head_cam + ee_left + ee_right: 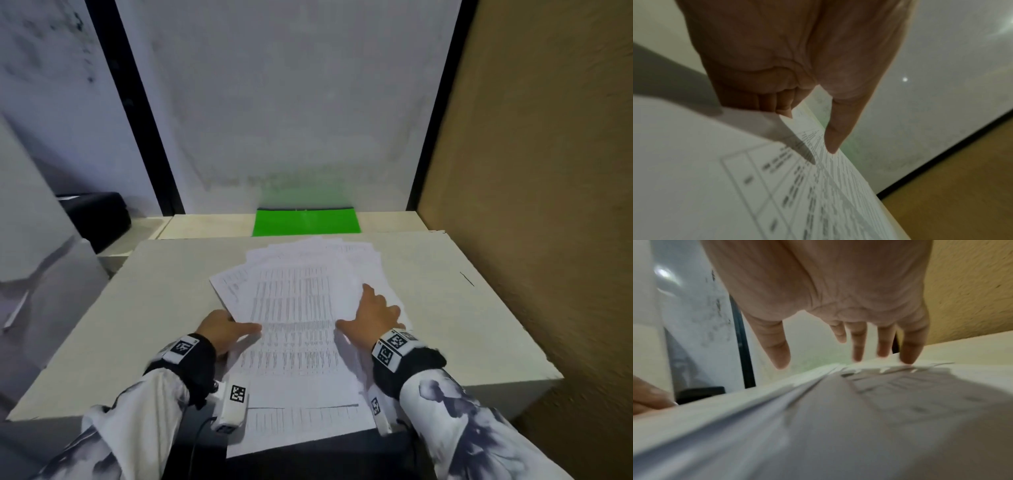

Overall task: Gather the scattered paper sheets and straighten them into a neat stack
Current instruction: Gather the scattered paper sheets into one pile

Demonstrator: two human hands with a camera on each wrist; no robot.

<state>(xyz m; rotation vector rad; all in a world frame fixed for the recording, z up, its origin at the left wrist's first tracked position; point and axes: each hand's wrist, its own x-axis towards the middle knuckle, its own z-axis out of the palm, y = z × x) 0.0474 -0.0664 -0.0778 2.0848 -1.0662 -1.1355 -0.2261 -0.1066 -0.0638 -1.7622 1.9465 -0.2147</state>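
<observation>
Several white printed paper sheets (pixel 294 308) lie fanned out and overlapping on the white table (pixel 137 325), and the nearest ones hang over its front edge. My left hand (pixel 226 329) holds the fan's left edge, thumb on top. In the left wrist view the left hand (pixel 809 129) pinches the sheets (pixel 735 178) between the thumb above and curled fingers below. My right hand (pixel 373 315) lies on the right side of the pile. The right wrist view shows this hand (pixel 830 358) with straight, spread fingers, their tips touching the sheets (pixel 859 418).
A bright green sheet (pixel 306 222) lies flat at the back of the table against the white wall. A black object (pixel 99 219) sits on a lower surface at far left. A brown textured wall (pixel 531 205) runs close along the table's right side.
</observation>
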